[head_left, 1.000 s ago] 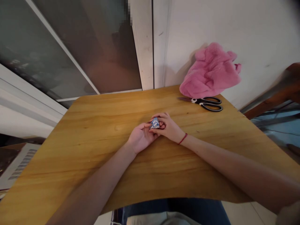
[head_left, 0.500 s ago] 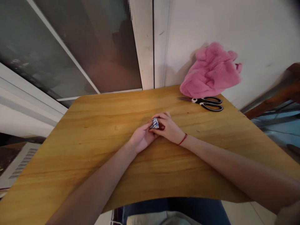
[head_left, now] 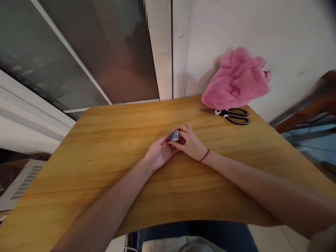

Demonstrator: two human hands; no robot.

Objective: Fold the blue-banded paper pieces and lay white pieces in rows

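Observation:
A small blue-and-white patterned piece [head_left: 173, 135], with flat faces like a little block, sits between my two hands over the middle of the table; its exact kind is too small to tell. My left hand [head_left: 159, 153] lies palm up, its thumb and fingertips closed against the piece's left side. From the right, my right hand [head_left: 190, 142] pinches the piece with thumb and fingers, and a thin red string circles that wrist. The fingers of both hands overlap beneath the piece, so its underside is hidden.
Scissors [head_left: 228, 115] with black handles lie at the table's far right. Behind them, a fluffy pink cloth bundle [head_left: 237, 82] rests against the white wall [head_left: 288, 42]. The wooden table [head_left: 110, 150] meets a framed glass door [head_left: 110, 52] at the back left.
The patterned piece has turned slightly between my fingers, showing a different face. My left thumb has shifted a little lower beside it; both arms are nearly still.

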